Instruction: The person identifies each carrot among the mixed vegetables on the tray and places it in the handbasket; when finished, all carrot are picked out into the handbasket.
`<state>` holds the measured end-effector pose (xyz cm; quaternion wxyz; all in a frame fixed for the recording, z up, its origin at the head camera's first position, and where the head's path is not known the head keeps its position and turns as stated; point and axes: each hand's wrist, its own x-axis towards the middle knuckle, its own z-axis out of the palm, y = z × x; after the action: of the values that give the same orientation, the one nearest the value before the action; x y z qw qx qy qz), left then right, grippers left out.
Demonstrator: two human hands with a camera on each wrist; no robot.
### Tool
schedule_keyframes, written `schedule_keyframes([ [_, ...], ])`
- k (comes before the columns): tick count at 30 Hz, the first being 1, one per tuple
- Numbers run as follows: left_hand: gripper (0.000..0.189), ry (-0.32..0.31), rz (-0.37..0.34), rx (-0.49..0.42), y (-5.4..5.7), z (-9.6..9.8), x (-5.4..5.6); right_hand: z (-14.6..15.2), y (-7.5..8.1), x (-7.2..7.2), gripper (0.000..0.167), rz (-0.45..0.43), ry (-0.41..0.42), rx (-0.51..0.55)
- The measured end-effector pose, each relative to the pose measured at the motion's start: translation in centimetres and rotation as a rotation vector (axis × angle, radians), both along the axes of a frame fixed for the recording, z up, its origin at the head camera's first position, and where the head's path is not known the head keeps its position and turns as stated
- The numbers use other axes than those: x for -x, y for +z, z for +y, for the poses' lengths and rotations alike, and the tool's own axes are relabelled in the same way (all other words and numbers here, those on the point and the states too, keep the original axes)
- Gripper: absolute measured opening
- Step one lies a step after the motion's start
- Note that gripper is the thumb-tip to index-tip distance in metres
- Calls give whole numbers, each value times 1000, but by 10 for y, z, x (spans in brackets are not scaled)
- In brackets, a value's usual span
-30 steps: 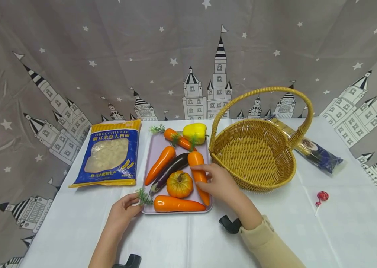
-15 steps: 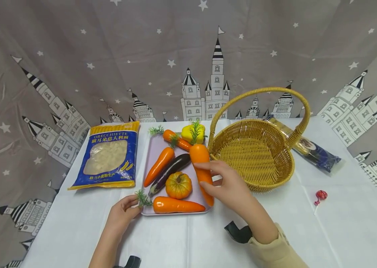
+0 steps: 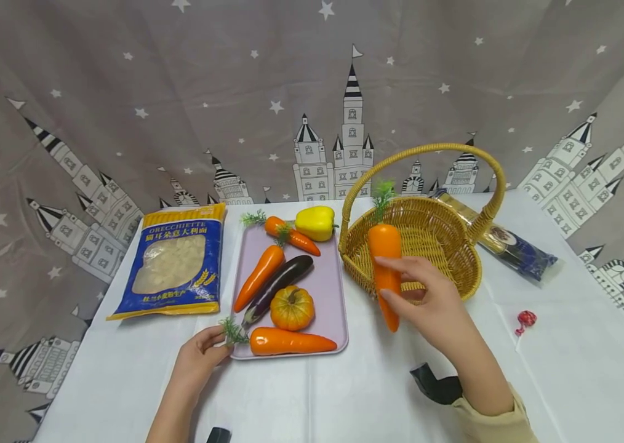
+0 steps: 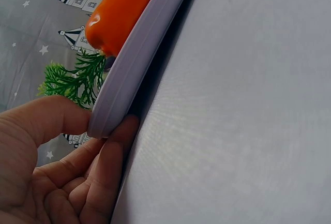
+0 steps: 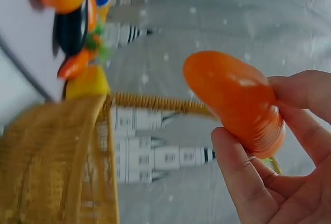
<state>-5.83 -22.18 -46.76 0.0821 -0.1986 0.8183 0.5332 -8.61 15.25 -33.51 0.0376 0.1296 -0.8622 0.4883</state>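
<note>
My right hand grips a large orange carrot with a green top, thumb on one side and fingers on the other. In the head view the carrot overlaps the left front of the wicker basket. My left hand pinches the near left corner of the pale purple tray; in the left wrist view the thumb is at the rim and fingers reach beneath. On the tray lie another large carrot, a small pumpkin, an eggplant, two smaller carrots and a yellow bell pepper.
A blue and yellow bag of orecchiette lies left of the tray. Behind the basket, whose tall handle arches up, lies a dark packet. A red lollipop is at the right. A castle-print curtain stands behind.
My right hand has lifted the large carrot off the tray's right side and carried it right, to the front of the basket. The left hand has stayed at the tray corner.
</note>
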Motion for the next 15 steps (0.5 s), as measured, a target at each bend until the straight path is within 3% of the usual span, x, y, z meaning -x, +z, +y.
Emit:
schedule_keyframes([
  [7, 51, -3, -7, 6, -1, -1, 1, 32, -7, 10, 47, -17, -81, -23],
  [15, 51, 1, -17, 7, 1, 0, 1, 57, -18, 25, 49, -130, -159, -36],
])
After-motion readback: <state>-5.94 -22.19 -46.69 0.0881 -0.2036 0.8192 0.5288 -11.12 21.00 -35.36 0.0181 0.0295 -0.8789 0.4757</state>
